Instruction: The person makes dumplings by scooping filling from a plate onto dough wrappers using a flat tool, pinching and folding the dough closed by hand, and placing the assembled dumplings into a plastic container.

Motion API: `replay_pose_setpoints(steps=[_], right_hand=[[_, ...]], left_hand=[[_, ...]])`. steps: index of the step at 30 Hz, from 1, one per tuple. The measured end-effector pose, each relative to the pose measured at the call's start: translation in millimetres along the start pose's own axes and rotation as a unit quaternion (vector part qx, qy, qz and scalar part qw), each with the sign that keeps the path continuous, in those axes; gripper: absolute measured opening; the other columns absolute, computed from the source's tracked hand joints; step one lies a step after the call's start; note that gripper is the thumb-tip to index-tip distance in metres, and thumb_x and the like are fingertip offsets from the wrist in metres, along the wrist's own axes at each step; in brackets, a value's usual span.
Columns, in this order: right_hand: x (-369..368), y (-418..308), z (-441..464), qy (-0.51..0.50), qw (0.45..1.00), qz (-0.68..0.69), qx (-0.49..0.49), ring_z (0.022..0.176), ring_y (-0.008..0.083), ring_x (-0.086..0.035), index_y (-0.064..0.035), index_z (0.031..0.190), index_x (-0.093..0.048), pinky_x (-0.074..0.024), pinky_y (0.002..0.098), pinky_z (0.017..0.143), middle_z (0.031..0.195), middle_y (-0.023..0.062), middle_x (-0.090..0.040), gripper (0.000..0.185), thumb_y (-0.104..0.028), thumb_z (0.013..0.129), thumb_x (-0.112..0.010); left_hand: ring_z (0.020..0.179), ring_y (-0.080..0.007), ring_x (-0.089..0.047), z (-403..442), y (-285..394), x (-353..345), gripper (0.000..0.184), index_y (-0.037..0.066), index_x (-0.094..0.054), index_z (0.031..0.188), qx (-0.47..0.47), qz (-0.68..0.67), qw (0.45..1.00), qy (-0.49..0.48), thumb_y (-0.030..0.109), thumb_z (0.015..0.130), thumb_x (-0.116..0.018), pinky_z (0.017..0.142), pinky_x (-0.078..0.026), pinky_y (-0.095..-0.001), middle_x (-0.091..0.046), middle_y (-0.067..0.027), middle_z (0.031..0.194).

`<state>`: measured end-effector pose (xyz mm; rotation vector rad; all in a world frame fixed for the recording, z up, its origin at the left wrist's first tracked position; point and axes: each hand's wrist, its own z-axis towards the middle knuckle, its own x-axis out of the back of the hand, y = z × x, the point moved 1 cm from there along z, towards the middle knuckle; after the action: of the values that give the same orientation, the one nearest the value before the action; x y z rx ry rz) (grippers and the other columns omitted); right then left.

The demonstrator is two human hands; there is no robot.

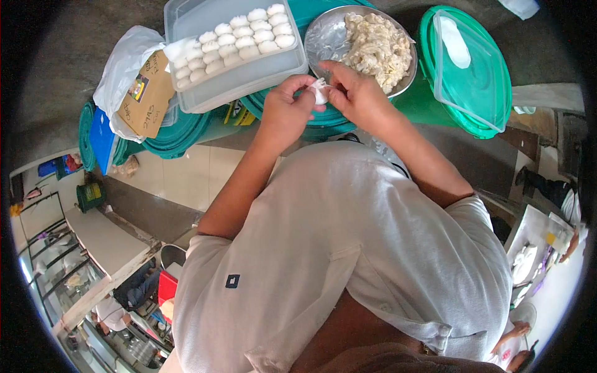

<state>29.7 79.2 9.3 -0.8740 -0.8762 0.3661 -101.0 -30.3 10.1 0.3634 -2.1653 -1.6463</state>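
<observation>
A small white dumpling (321,92) with a gathered, pleated top is pinched between my two hands. My left hand (287,104) cups it from the left with curled fingers. From the other side, the thumb and fingers of my right hand (356,92) press on its wrapper. Just beyond my right hand sits a round metal bowl (318,38) with a pale, wet, chunky filling (377,50) heaped on its right side. A clear plastic container (239,77) at the upper left holds rows of finished white dumplings (241,38).
Green round lids (429,56) and tubs stand under and beside the containers; a clear lid (476,74) with a white patch leans at right. Cardboard (152,93) with handwriting and a plastic bag (127,56) lie at left. Other people (112,314) appear in the background.
</observation>
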Motion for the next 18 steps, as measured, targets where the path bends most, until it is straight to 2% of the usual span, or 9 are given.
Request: replay_pose_setpoints(steps=[1,2,4,7,11,13,14,16,18], right_hand=[[1,-2,0,-0.005,0.998,0.034,-0.060,0.080,0.0411,-0.062,-0.0008,0.099,-0.063,-0.0511,0.0458,0.071,0.083,0.0200,-0.064,0.016,-0.009,0.085,-0.060],[0,2,0,-0.005,0.998,0.034,-0.060,0.080,0.0411,-0.062,-0.0008,0.099,-0.063,-0.0511,0.0458,0.071,0.083,0.0200,-0.064,0.016,-0.009,0.085,-0.060],[-3,12,0,-0.023,1.000,0.011,0.013,0.079,0.0413,-0.062,-0.0002,0.096,-0.062,-0.0509,0.0461,0.070,0.081,0.0199,-0.063,0.015,-0.009,0.085,-0.060],[-4,12,-1,-0.007,0.999,-0.030,0.009,0.079,0.0413,-0.062,0.0001,0.093,-0.062,-0.0508,0.0462,0.070,0.082,0.0200,-0.063,0.012,-0.009,0.085,-0.060],[-5,14,-1,-0.042,0.994,-0.089,0.048,0.079,0.0411,-0.062,0.0000,0.091,-0.061,-0.0505,0.0464,0.069,0.084,0.0202,-0.063,0.011,-0.009,0.085,-0.060],[-3,11,0,-0.013,0.995,-0.076,0.061,0.074,0.0348,-0.062,-0.0008,0.092,-0.064,-0.0500,0.0403,0.066,0.080,0.0165,-0.062,0.009,-0.004,0.084,-0.065],[-2,5,1,-0.013,0.995,-0.076,0.061,0.074,0.0348,-0.062,-0.0008,0.092,-0.064,-0.0500,0.0403,0.066,0.080,0.0165,-0.062,0.009,-0.004,0.084,-0.065],[2,-6,4,0.000,0.999,0.000,-0.049,0.075,0.0363,-0.061,-0.0006,0.088,-0.062,-0.0500,0.0411,0.067,0.080,0.0169,-0.062,0.006,-0.004,0.084,-0.064],[-1,4,4,0.000,1.000,-0.015,-0.007,0.076,0.0387,-0.061,-0.0008,0.088,-0.062,-0.0501,0.0433,0.067,0.081,0.0182,-0.062,0.007,-0.007,0.084,-0.063]], left_hand=[[0.076,-0.0135,-0.069,0,-1,0,0.018,-0.001,-0.062,0.109,-0.009,-0.009,1.000,-0.004,0.008,0.096,-0.052,0.061,-0.054,-0.0255,-0.068,-0.0071,0.091],[0.076,-0.0135,-0.069,1,-2,1,0.018,-0.001,-0.062,0.109,-0.010,-0.010,1.000,-0.004,0.008,0.096,-0.052,0.061,-0.054,-0.0255,-0.068,-0.0071,0.091],[0.075,-0.0133,-0.069,2,-4,1,0.017,-0.001,-0.062,0.107,-0.008,-0.016,1.000,-0.006,0.009,0.096,-0.053,0.061,-0.054,-0.0256,-0.068,-0.0069,0.090],[0.074,-0.0133,-0.069,0,-1,-5,0.017,-0.001,-0.062,0.106,-0.009,-0.038,0.999,0.037,0.010,0.097,-0.053,0.060,-0.053,-0.0254,-0.068,-0.0069,0.091],[0.074,-0.0141,-0.069,0,-1,-2,0.016,-0.001,-0.061,0.106,-0.008,0.005,1.000,0.007,0.011,0.097,-0.053,0.059,-0.053,-0.0254,-0.068,-0.0070,0.091],[0.074,-0.0146,-0.070,-1,-3,-2,0.016,0.000,-0.061,0.106,0.001,0.004,1.000,-0.001,0.011,0.098,-0.053,0.059,-0.053,-0.0254,-0.068,-0.0070,0.091],[0.074,-0.0146,-0.070,-1,-2,-2,0.016,0.000,-0.061,0.106,0.001,0.004,1.000,-0.001,0.011,0.098,-0.053,0.059,-0.053,-0.0254,-0.068,-0.0070,0.091],[0.075,-0.0147,-0.070,-1,1,-1,0.016,0.000,-0.061,0.106,-0.008,-0.002,1.000,0.004,0.011,0.098,-0.052,0.059,-0.053,-0.0256,-0.068,-0.0069,0.091],[0.075,-0.0146,-0.070,0,0,-1,0.016,0.000,-0.061,0.107,-0.006,-0.007,1.000,0.007,0.011,0.098,-0.052,0.058,-0.053,-0.0257,-0.068,-0.0070,0.091]])
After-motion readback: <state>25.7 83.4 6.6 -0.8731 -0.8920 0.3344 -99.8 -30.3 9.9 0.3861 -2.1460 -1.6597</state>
